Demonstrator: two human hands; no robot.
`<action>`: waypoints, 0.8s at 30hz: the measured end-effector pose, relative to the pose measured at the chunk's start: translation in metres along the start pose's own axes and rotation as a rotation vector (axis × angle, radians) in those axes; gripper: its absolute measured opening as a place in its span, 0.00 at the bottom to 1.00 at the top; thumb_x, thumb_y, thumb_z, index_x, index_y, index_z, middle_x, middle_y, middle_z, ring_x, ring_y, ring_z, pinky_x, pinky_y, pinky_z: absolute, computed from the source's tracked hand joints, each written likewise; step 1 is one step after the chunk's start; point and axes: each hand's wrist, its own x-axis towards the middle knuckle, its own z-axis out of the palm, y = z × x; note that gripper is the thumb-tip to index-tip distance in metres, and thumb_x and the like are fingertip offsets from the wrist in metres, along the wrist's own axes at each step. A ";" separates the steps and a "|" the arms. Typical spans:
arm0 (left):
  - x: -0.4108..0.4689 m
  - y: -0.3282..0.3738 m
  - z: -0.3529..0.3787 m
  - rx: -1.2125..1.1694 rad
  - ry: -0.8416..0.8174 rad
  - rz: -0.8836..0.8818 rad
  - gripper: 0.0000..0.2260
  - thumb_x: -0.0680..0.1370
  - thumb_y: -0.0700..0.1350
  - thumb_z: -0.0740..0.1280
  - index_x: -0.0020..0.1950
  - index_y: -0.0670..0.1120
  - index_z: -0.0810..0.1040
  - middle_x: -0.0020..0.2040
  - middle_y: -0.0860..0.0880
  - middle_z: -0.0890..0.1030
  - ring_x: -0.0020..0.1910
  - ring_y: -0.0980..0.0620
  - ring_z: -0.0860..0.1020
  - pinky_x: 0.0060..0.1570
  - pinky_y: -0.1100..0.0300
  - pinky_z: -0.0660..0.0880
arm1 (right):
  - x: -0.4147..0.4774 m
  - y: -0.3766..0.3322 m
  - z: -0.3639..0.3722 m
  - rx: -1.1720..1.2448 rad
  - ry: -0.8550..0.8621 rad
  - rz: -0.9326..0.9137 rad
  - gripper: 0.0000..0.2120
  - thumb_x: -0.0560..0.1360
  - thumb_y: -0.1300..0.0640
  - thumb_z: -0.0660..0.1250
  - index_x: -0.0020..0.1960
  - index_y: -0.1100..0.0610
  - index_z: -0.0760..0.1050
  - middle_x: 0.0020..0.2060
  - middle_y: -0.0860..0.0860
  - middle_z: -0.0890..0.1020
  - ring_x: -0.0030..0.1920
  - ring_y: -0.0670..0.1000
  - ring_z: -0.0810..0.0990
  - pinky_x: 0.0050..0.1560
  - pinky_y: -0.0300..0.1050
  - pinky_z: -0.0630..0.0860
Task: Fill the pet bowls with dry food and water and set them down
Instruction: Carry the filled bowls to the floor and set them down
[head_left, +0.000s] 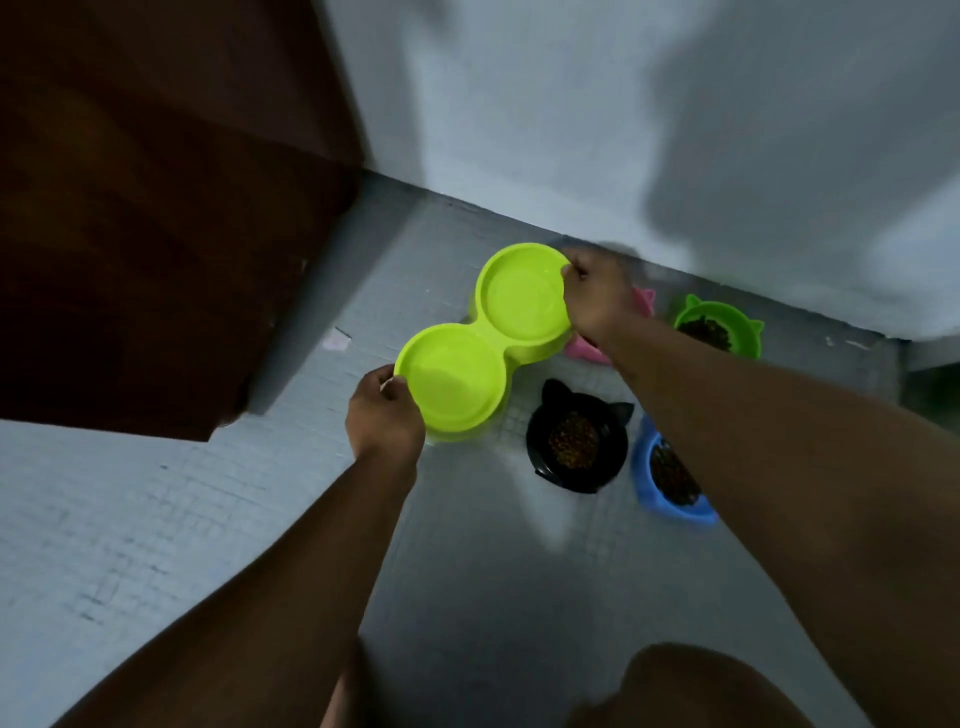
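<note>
Left hand and right hand pinch opposite rims of the lime-green plastic double bowl at the grey floor's wall edge; likely set-down, so lower it level.

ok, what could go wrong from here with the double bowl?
1. The left hand and right hand pinch only the rims of the lime double bowl; if its wells hold water (unclear), a tilt could spill it.
2. The end in the right hand is close to the pink bowl and could land on it.
3. The right forearm passes over the blue bowl and could knock it.
</note>
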 end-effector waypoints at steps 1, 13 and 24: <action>0.004 -0.007 0.005 -0.008 0.006 -0.006 0.12 0.83 0.46 0.64 0.63 0.47 0.82 0.56 0.44 0.84 0.54 0.44 0.81 0.54 0.51 0.79 | 0.008 0.007 0.009 -0.034 -0.024 -0.005 0.20 0.76 0.55 0.57 0.62 0.57 0.80 0.54 0.57 0.85 0.55 0.58 0.83 0.58 0.54 0.78; 0.037 -0.052 0.052 -0.224 -0.075 -0.200 0.10 0.66 0.52 0.70 0.45 0.57 0.85 0.44 0.46 0.86 0.48 0.40 0.85 0.52 0.38 0.83 | 0.058 0.037 0.055 -0.146 -0.112 0.014 0.25 0.73 0.70 0.57 0.65 0.54 0.78 0.62 0.61 0.78 0.62 0.59 0.76 0.62 0.44 0.72; 0.037 -0.048 0.058 -0.165 -0.090 -0.219 0.09 0.67 0.53 0.67 0.29 0.66 0.80 0.38 0.43 0.77 0.40 0.44 0.77 0.46 0.42 0.80 | 0.058 0.030 0.078 -0.046 -0.224 0.044 0.30 0.70 0.72 0.57 0.69 0.56 0.75 0.61 0.57 0.81 0.59 0.56 0.79 0.57 0.51 0.80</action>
